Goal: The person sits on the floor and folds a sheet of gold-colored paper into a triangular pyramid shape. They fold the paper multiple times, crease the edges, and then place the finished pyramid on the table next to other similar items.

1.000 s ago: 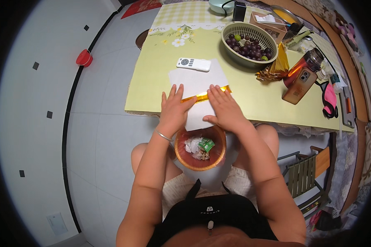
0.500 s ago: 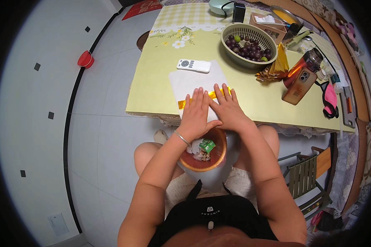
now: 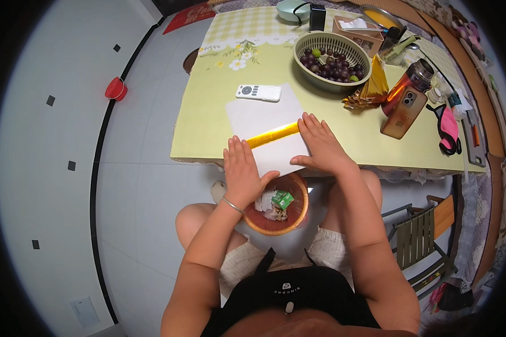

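Note:
A narrow strip of shiny gold foil paper (image 3: 272, 135) lies slanted across a white sheet of paper (image 3: 278, 156) at the table's near edge. Flat on the strip's left end rests my left hand (image 3: 243, 171), its fingers stretched out and its thumb apart. My right hand (image 3: 324, 145) presses flat at the other end, fingers extended, thumb pointing inward over the white sheet. Both palms face down and neither hand grips anything. A white remote control (image 3: 258, 92) lies on the far part of the sheet.
Beyond the sheet stands a colander (image 3: 303, 69) of grapes. To the right are folded gold paper (image 3: 372, 90), a red thermos (image 3: 400, 90), a phone (image 3: 403, 114) and a pink-black eye mask (image 3: 448, 128). A bin (image 3: 253, 223) with rubbish stands between my knees. A folding chair (image 3: 415, 238) is at the right.
My hands have slid apart from the middle of the gold strip, the left one toward its left end and the right one toward its right end. More of the strip now shows.

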`<state>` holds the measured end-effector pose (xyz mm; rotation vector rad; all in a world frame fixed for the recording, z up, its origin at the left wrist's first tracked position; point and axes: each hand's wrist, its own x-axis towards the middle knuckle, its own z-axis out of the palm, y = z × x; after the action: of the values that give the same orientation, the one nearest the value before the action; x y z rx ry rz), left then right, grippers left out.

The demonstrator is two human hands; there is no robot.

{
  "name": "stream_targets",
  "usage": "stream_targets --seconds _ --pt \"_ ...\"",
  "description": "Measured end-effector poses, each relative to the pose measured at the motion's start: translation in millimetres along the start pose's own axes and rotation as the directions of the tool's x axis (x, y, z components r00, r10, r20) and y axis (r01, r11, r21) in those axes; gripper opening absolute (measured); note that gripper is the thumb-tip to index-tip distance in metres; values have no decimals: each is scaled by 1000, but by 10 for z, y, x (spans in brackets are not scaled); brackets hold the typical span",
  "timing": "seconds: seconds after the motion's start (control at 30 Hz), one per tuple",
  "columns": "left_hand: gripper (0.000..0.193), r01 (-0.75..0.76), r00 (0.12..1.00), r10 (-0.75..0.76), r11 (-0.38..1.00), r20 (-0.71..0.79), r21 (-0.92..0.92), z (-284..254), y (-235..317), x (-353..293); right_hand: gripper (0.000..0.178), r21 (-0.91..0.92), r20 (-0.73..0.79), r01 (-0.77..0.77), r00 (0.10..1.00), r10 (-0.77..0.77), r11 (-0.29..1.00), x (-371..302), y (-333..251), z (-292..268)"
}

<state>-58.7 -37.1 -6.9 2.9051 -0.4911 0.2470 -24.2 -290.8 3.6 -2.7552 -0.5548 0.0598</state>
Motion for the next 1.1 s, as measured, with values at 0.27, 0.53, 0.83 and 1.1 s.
stream_targets --seconds 0.27,0.53,0.83,1.1 --pt "56 -238 944 203 965 -260 -111 -206 120 334 83 72 -132 -29 990 38 997 61 -52 -35" --pt "34 -208 961 159 955 -228 -212 -49 109 518 33 996 69 -44 930 361 -77 83 68 -76" --pt "30 -171 974 131 959 -183 -225 -134 156 658 39 850 -41 173 964 264 -498 242 116 10" --pt "18 -180 959 134 969 -250 -170 -18 202 742 36 773 -182 298 950 254 -560 266 2 -25"
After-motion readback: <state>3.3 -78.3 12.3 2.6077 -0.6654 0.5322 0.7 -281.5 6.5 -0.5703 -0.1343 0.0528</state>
